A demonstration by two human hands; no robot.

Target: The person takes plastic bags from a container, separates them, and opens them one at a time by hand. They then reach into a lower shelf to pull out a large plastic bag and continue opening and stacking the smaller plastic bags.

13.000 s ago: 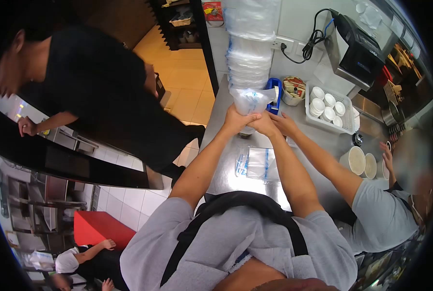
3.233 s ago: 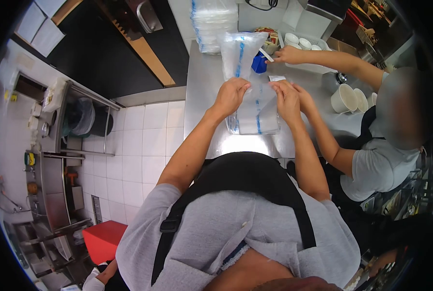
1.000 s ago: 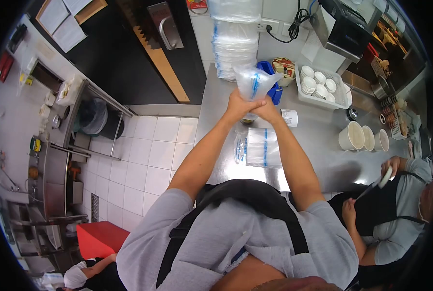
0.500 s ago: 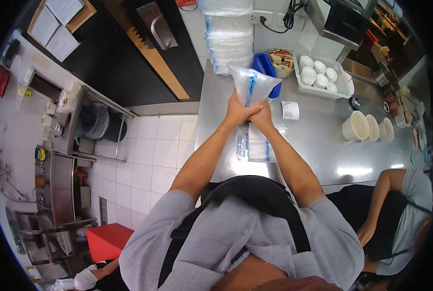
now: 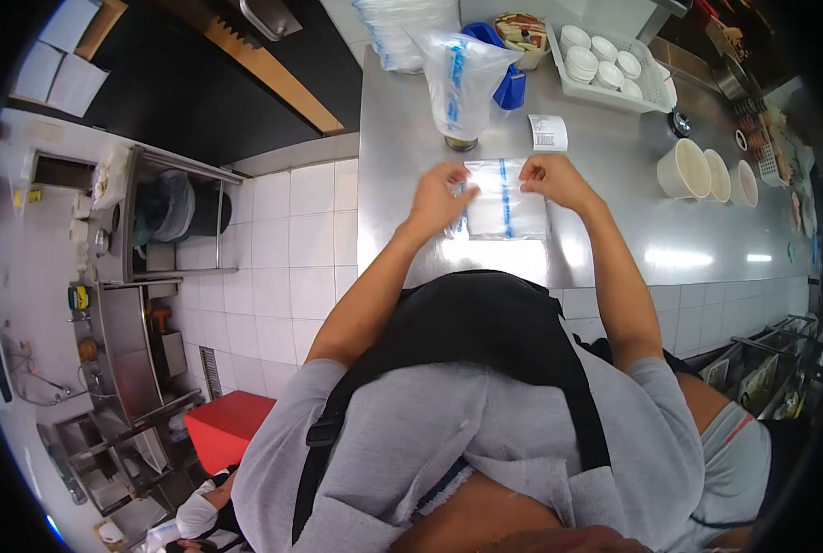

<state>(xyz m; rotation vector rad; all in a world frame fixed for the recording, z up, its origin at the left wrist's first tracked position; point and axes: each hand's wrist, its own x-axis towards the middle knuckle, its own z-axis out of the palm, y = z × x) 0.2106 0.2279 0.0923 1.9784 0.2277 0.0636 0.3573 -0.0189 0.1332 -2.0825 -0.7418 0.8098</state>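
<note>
A clear plastic bag with blue print (image 5: 506,207) lies on the steel counter, on top of other flat bags. At its upper left corner is my left hand (image 5: 444,195), its fingers bent in a pinch. My right hand (image 5: 557,180) pinches at the upper right edge of the same bag. Farther back, an opened clear bag (image 5: 462,88) stands upside down over a container (image 5: 460,143) whose dark rim shows below it.
A receipt (image 5: 548,133), a blue holder (image 5: 510,88) and a white basket of small lidded cups (image 5: 605,97) lie toward the back. Three pale tubs (image 5: 684,170) stand at the right. A co-worker's arm and grey sleeve (image 5: 734,452) are close at the right.
Both hands have let go of the upright bag and come back toward me, apart from each other, to the flat bag. The view has shifted, and the co-worker at the right has moved.
</note>
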